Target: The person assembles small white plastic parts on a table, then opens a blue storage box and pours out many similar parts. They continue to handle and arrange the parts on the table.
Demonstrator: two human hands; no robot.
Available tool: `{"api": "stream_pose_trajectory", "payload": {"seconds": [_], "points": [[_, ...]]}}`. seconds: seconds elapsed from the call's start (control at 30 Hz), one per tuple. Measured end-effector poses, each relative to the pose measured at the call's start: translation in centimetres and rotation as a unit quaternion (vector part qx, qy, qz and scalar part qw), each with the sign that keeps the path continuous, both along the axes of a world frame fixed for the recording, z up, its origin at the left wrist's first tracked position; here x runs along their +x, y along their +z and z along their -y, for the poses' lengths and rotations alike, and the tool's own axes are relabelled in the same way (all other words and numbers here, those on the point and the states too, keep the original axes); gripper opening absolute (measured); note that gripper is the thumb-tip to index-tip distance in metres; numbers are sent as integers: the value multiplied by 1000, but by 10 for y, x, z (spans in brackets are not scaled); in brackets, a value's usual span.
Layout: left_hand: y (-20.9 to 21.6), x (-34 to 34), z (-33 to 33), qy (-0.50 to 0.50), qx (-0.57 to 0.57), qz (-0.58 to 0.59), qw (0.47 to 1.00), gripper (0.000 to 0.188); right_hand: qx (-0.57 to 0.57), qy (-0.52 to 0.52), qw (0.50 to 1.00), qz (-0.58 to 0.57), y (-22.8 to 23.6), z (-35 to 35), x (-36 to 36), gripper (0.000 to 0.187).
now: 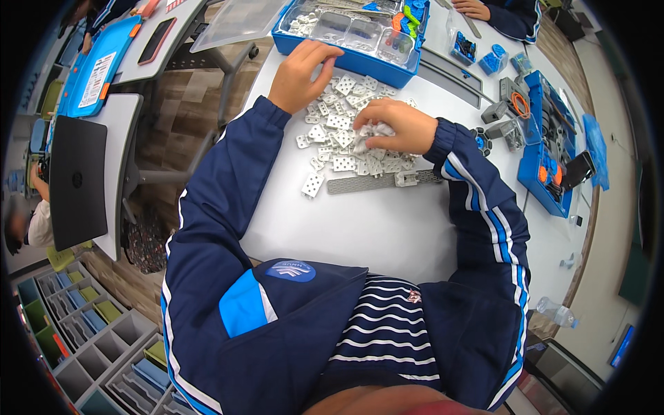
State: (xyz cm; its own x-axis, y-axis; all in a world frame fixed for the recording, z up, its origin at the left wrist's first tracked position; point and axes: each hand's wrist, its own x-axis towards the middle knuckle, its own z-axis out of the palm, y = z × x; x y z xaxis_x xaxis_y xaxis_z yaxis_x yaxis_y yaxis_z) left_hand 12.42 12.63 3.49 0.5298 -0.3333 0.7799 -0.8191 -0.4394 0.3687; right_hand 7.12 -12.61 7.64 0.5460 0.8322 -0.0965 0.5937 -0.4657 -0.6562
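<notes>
A loose heap of small white plastic building-kit connectors [339, 122], many with round holes, lies spread on the white table. My right hand [404, 126] is over the heap's right side, its fingers curled around a few white connectors [375, 131]. At the heap's far left edge, my left hand [301, 75] is beside the near wall of a blue storage box [380, 71]. Its fingers are bent, with the thumb apart from them, and nothing shows between them. A long grey perforated beam [366, 185] lies on the near side of the heap.
Clear trays [360, 38] and coloured parts fill the blue box. Another blue bin [536, 173] of parts stands at the right, near grey blocks [494, 112]. A co-worker's hand [472, 9] rests at the far side. On the left are a black laptop [79, 183] and a phone [158, 41].
</notes>
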Motion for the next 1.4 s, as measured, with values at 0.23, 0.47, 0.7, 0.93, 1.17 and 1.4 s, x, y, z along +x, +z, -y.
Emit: {"api": "stream_pose_trajectory", "payload": {"seconds": [0.23, 0.47, 0.7, 0.93, 1.17, 1.4], "points": [[23, 57, 51, -11, 123, 89, 988, 10, 42, -34, 997, 56, 26, 30, 29, 38], [14, 79, 56, 2, 382, 141, 914, 21, -139, -134, 950, 246, 12, 34, 107, 52], [4, 78, 50, -30, 310, 124, 942, 20, -304, -125, 903, 278, -34, 22, 115, 61], [44, 45, 47, -46, -26, -61, 997, 13, -209, -149, 920, 297, -32, 27, 112, 49], [11, -69, 30, -147, 28, -240, 959, 21, 41, -176, 956, 231, 9, 41, 93, 31], [-2, -80, 22, -179, -13, -206, 962, 20, 53, -80, 981, 169, 6, 32, -2, 15]]}}
